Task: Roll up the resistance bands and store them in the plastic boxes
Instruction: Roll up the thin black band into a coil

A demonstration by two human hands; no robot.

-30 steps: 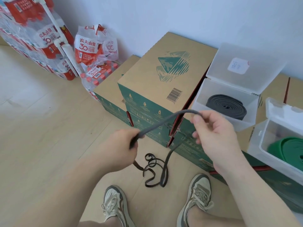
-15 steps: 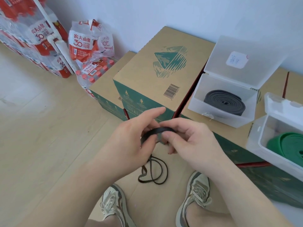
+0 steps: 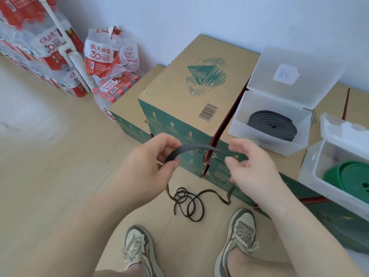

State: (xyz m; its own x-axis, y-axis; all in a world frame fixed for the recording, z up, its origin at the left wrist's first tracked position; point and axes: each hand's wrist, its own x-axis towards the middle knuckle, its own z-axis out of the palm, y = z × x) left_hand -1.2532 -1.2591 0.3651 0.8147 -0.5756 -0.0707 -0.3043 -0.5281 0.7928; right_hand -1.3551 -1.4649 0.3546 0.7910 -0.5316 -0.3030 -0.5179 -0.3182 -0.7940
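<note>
Two hands: left hand [image 3: 151,168] is pinching band [image 3: 191,148]; right hand [image 3: 253,172] is loosely hooking it.
Slack [image 3: 187,204]: is lying looped on floor [image 3: 50,156], risking knotting mid-roll.

Your dark band [image 3: 185,149] arches in mid-air, its tail tangled on the floor [image 3: 60,176]. The grey roll [image 3: 272,124] and green roll [image 3: 351,177] lie in open clear boxes [image 3: 265,139], right.

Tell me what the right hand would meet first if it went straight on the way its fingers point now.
Its fingers point left, so the right hand would probably meet the left hand first, which pinches the dark band stretched between them. Depth is unclear.
</note>
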